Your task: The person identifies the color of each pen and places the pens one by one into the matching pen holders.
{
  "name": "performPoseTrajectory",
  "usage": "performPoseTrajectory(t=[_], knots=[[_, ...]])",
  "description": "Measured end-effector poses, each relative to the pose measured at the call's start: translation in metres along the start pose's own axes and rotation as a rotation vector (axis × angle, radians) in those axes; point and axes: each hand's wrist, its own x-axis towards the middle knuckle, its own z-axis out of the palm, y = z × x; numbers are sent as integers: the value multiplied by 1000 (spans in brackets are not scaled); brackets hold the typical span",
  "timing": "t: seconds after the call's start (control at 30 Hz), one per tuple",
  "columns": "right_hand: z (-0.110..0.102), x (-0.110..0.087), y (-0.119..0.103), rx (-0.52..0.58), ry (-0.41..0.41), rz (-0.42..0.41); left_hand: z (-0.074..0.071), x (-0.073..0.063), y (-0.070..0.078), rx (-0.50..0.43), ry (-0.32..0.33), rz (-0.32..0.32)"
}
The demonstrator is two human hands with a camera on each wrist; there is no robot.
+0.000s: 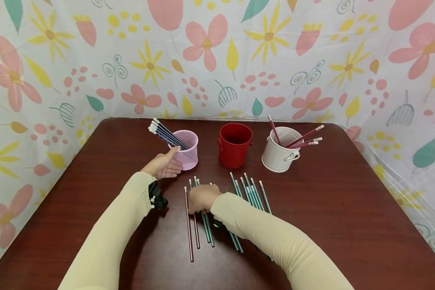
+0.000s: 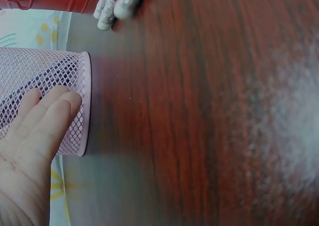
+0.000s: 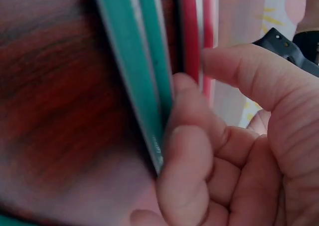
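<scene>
My left hand rests against the pink mesh cup, thumb near the rim and fingers nearly straight along its side. Several dark blue pencils lean out of that cup. In the right wrist view, the thumb and index finger of my right hand pinch a red pencil. Another dark red pencil lies just left of this hand on the table. Green pencils run close beside the curled fingers, their middles partly hidden by the hand in the head view.
A red bucket stands at the back centre. Right of it, a white bucket holds several red pencils. More green pencils lie right of my right hand, partly under the sleeve. A patterned cloth hangs behind the table.
</scene>
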Motion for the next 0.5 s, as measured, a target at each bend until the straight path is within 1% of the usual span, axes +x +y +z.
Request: performPoseTrajectory(t=[0.1,0.2,0.3,0.4,0.5], knots=[[1,-1,2,32,-16,21,3,0,0,5,-7,-4],[1,-2,5,76,-13,33,4,0,0,11,-10,0],[1,-2,10,101,8,32,4,-1,0,14,-17,8],[-2,-1,13,135,46,19,1,-3,0,18,-18,18],[-6,-3,18,184,80,26,1,-2,-2,19,-27,19]])
